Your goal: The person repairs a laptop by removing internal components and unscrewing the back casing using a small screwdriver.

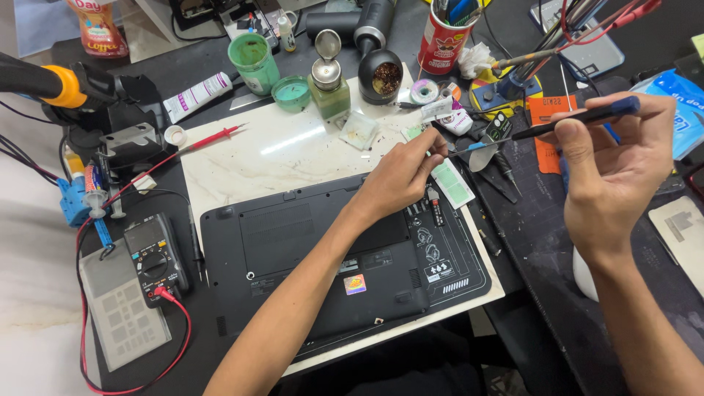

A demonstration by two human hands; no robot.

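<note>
Multimeter (155, 258) lies at the far left, at about eight o'clock from the laptop (315, 257), its red lead (187, 334) looping below it toward six o'clock. Beside it, at seven o'clock, sits a grey stencil plate (121, 312). A red probe (213, 137) rests on the white mat (279, 154) at eleven o'clock from the laptop. At twelve o'clock stand a green cup (254, 62), a green lid (292, 93) and a pump bottle (328, 88).

The laptop lies bottom-up in the middle, black, on a dark work mat (469, 268) that shows at its four o'clock side. The left hand (400, 176) reaches across the laptop's upper right corner, fingers pinched together at the tip of the screwdriver (557, 125); whether something small sits between them I cannot tell. A pale green strip (453, 183) lies just at three o'clock from that hand.

The screwdriver runs from the left fingertips up toward two o'clock, dark blue, nearly level. The right hand (612, 172) grips its handle between thumb and fingers, raised above the black bench (543, 242) at three o'clock from the laptop. A red tool cup (442, 40) stands at twelve o'clock from the left hand, and a blue packet (686, 110) lies just at two o'clock from the right hand.
</note>
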